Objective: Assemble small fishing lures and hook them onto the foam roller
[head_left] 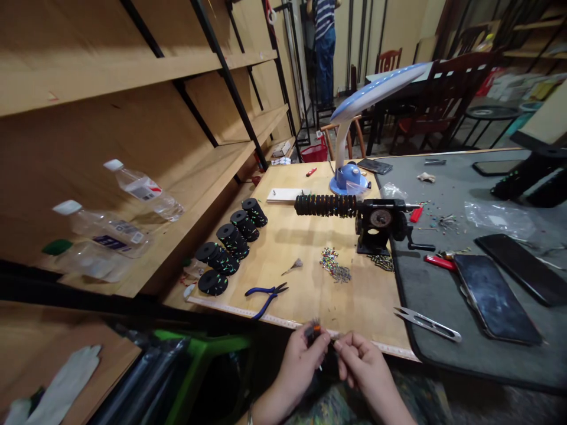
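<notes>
My left grip [300,360], lower centre, clenched on dark-orange piece [316,329]; right grip [361,360] pinched alongside, contents unclear. Fingertip work in hand; steady pinch required.

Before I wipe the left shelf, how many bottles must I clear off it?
3: a white-capped bottle farthest away, another in the middle, the green-capped bottle nearest.

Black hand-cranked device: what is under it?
The device stands on the wooden tabletop, a pile of small metal pieces beside the near side of its base. Anything directly beneath is covered by the base.
</notes>
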Demonstrator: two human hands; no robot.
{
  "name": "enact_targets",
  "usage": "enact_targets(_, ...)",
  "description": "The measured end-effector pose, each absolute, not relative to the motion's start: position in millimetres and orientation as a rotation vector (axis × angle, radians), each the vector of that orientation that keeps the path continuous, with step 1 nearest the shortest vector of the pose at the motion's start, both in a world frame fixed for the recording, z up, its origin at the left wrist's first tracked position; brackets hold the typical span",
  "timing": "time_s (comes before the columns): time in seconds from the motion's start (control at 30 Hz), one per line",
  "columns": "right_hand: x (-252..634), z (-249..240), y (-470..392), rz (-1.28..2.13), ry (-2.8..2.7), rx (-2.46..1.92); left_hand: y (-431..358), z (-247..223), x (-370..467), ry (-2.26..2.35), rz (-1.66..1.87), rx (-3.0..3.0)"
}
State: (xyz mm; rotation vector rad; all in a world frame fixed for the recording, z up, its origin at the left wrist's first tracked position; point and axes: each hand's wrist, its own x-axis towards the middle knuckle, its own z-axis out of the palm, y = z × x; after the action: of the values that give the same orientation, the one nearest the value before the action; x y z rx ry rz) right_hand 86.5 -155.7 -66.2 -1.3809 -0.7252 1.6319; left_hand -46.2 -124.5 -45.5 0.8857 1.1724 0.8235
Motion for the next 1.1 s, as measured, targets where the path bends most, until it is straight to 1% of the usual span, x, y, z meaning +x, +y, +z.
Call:
enact_targets(0.3, 82.4, -65.2, -155.3, 1.704, -0.727, -1.377, -124.5, -49.9, -48.2, 1.177, 0.812, 0.844)
enact_targets(0.63, 82.3, -63.8, -152.1, 1.693, -0.673, -1.368, -126.3, -51.0, -48.6, 1.198, 0.795, 0.928)
enact_targets(0.87, 83.8, -65.3, -151.0, 1.653, -0.699, -1.368, -127.5, -41.4, -48.3, 1.180, 0.859, 1.115)
enact_targets(1.1, 85.0, -61.6, -149.9, 1.623, -0.687, -1.351, -128.8, -38.2, -49.3, 1.198, 0.797, 1.290)
